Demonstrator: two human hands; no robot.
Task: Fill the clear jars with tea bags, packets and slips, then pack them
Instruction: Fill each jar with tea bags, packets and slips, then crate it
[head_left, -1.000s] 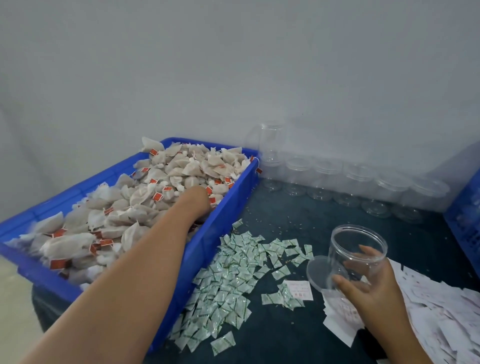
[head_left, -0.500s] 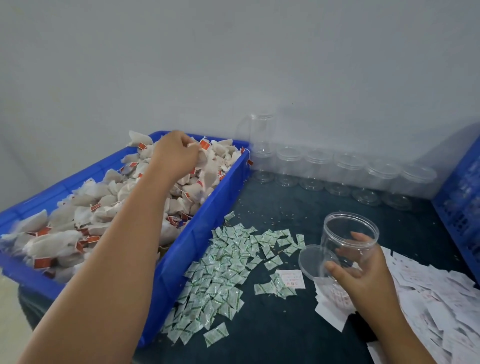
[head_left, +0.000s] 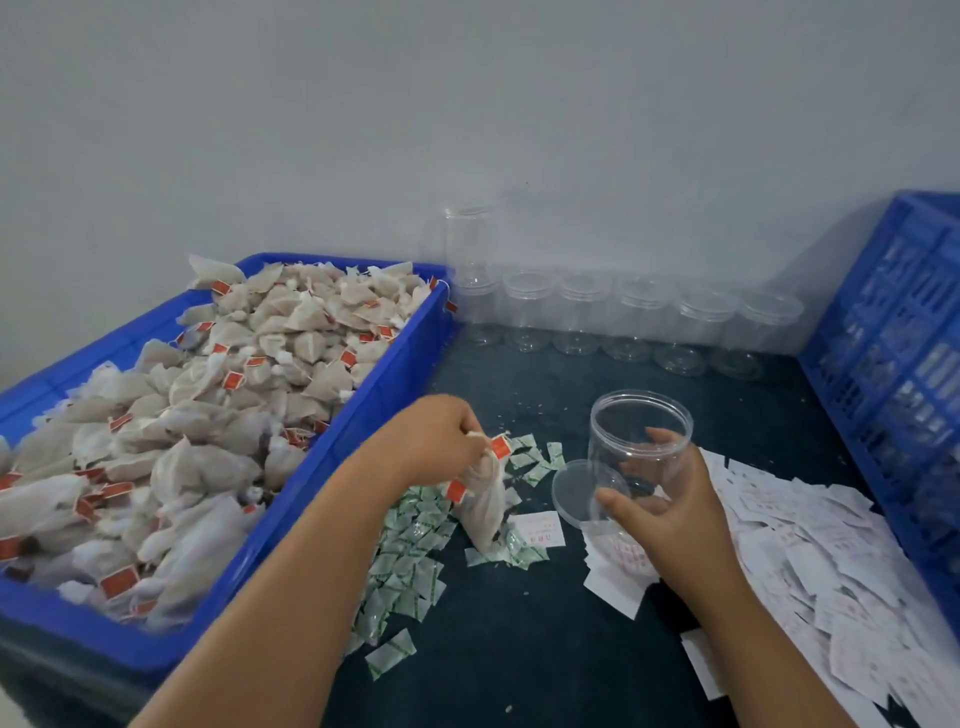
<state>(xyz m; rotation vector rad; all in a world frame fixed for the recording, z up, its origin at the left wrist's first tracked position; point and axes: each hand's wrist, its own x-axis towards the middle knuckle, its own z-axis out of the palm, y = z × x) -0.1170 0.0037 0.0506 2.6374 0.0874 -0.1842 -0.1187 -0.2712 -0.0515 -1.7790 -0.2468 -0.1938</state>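
My left hand (head_left: 434, 439) grips a bunch of tea bags (head_left: 483, 499) with red tags, hanging over the green-and-white packets (head_left: 415, 540), left of the jar. My right hand (head_left: 660, 501) holds an open clear jar (head_left: 641, 447) tilted slightly, fingers wrapped round its side. The jar's clear lid (head_left: 569, 491) lies flat on the dark table beside it. A blue tray (head_left: 363, 431) on the left is heaped with tea bags (head_left: 208, 410). White printed slips (head_left: 810, 551) are strewn on the right.
A row of several lidded clear jars (head_left: 628, 317) stands along the back wall, with one more stacked on the leftmost. A blue slatted crate (head_left: 904, 374) stands at the right edge. The dark table (head_left: 545, 649) shows between the packets and slips.
My left hand has lifted tea bags out of the blue tray and carried them right, toward the jar. My right hand keeps holding the jar in about the same place.
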